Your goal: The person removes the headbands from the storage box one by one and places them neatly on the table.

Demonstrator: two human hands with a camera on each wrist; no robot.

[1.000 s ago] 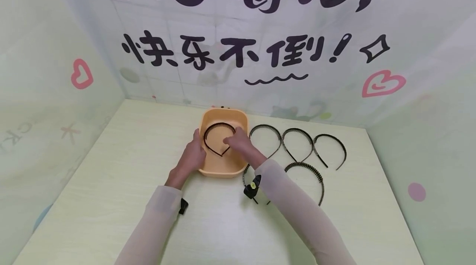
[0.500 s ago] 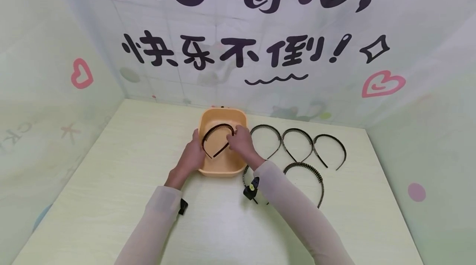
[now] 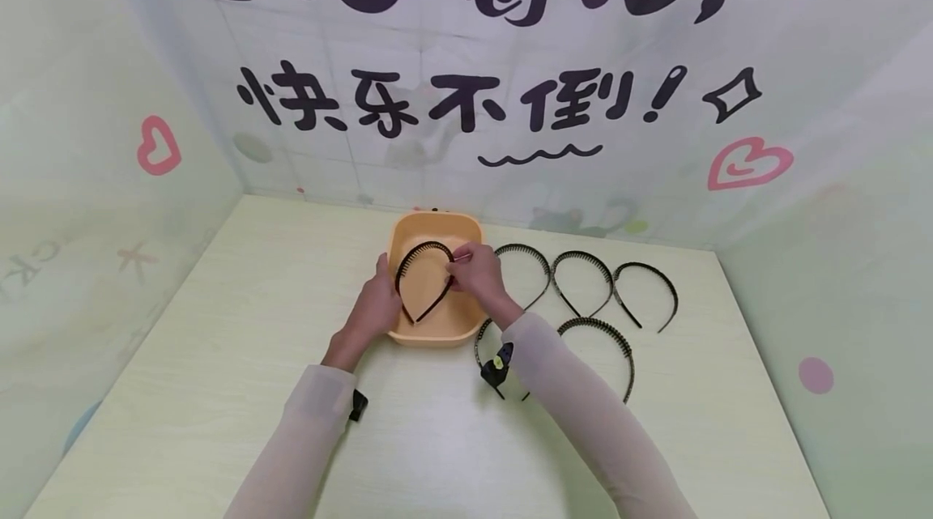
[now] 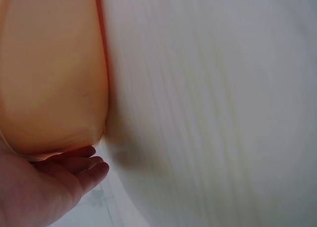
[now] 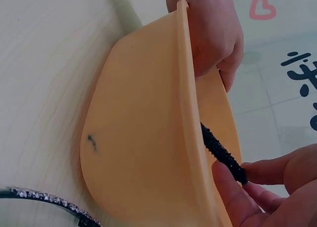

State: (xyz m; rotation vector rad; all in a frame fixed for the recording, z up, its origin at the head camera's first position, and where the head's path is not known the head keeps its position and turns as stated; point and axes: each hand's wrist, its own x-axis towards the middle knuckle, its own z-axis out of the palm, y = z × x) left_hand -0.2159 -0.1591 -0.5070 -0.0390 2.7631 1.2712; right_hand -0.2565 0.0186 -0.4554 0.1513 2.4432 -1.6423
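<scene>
In the head view, an orange plastic basin (image 3: 433,339) stands at the back of the table. My left hand (image 3: 375,300) grips its left wall, with fingers along the outside in the left wrist view. A black toothed headband (image 3: 426,244) is over the inside of the basin, its two ends close together towards me. My right hand (image 3: 477,270) pinches the headband's right side between thumb and fingers. In the right wrist view, that headband (image 5: 218,148) looks dark and bumpy; the basin's wall hides part of it.
Right of the basin, a row of headbands (image 3: 581,254) lies on the table. Nearer me lie another headband (image 3: 598,321) and one partly hidden by the right wrist (image 3: 479,350). Printed cloth walls (image 3: 423,171) enclose the table's back and sides.
My right hand has gone from reaching over the headband to pinching its right side. The headband has tilted and shifted slightly towards me and to the left. The left hand stays put.
</scene>
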